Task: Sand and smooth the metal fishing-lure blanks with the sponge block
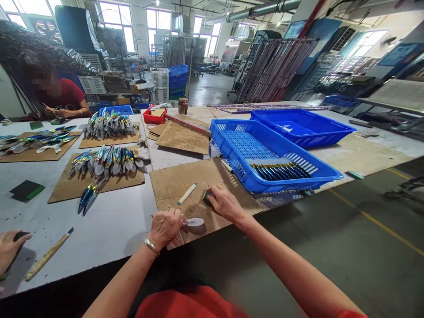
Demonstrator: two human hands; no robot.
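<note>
head: pale paddle [195,222] beyond left fingers [176,215]

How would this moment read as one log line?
left hand: holding lure, clear end showing | right hand: holding dark pad | cardboard: stick on top | blue basket: dark lures in row

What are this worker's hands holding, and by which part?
The left hand grips a lure by its mostly hidden body, its clear end sticking out. The right hand holds a small dark pad by one side.
</note>
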